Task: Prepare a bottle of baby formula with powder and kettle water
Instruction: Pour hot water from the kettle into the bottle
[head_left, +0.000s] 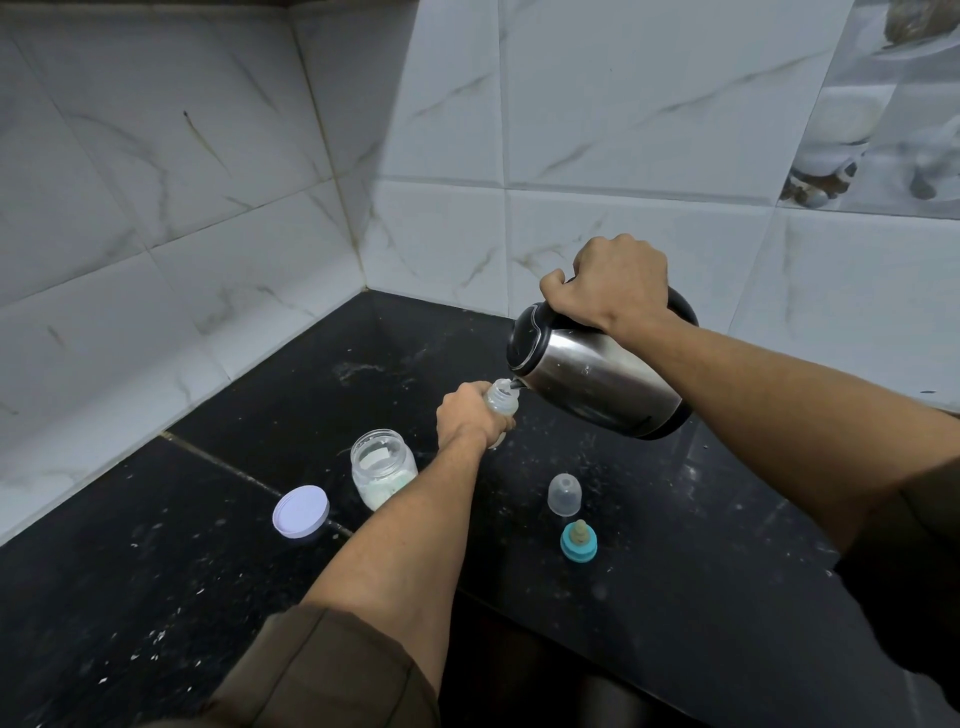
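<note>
On the black worktop stand one open powder jar, one white jar lid, one clear dome cap and one teal teat ring; one baby bottle and one steel kettle are held in the air above it. The jar sits near the middle of the worktop, its lid lying flat just to its left, toward the front. The dome cap and the teat ring stand close together, nearer the right edge, the ring in front of the cap.

The left hand reaches forward from a bare forearm, fingers wrapped fully around the bottle's body, with the open neck clear above the fist. The right hand comes in from the right with the wrist bent downward, fingers closed tight around the kettle's black handle. The kettle is tilted to the left, its spout touching or just over the bottle's mouth. Whether water is running I cannot tell.
</note>
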